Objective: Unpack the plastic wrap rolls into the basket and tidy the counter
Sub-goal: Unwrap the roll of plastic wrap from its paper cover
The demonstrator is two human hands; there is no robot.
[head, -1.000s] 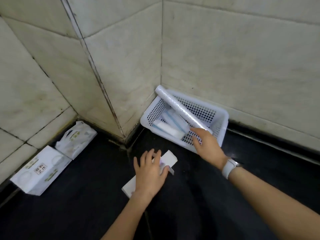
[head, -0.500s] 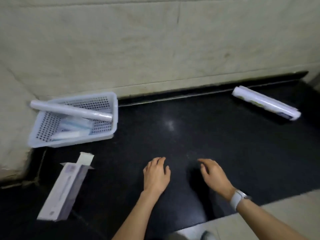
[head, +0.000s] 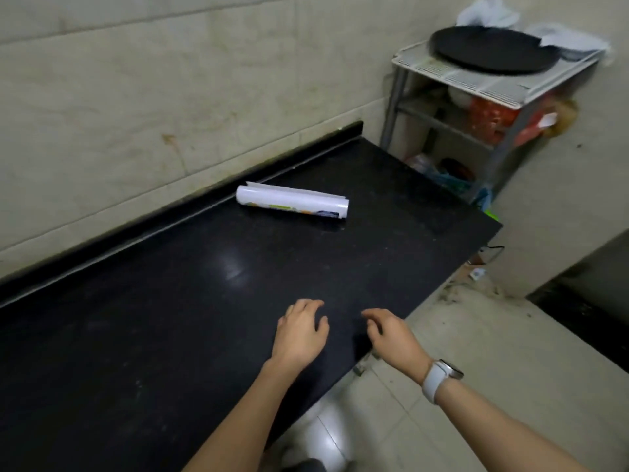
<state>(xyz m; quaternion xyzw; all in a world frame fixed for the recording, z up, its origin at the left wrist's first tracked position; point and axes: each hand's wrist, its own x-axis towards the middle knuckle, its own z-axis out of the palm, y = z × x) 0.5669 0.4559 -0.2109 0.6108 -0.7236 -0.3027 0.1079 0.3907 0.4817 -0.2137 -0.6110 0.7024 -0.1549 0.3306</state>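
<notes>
A white plastic wrap roll [head: 292,201] with a printed label lies on its side on the black counter [head: 136,335], near the back wall. My left hand [head: 299,332] hovers low over the counter's front part, fingers loosely curled, holding nothing. My right hand [head: 394,338], with a white watch on the wrist, hangs beside it at the counter's front edge, also empty. Both hands are well short of the roll. The basket and the opened box are out of view to the left.
A metal rack [head: 490,97] stands past the counter's right end, with a round black pan [head: 493,49] on top and bags on its shelves. Tiled wall runs behind the counter. Pale floor tiles [head: 476,352] lie to the right, below the counter's edge.
My view has swung right, away from the basket and box. My right hand left the roll in the basket; both hands came back empty over the counter, and the second roll is now central.
</notes>
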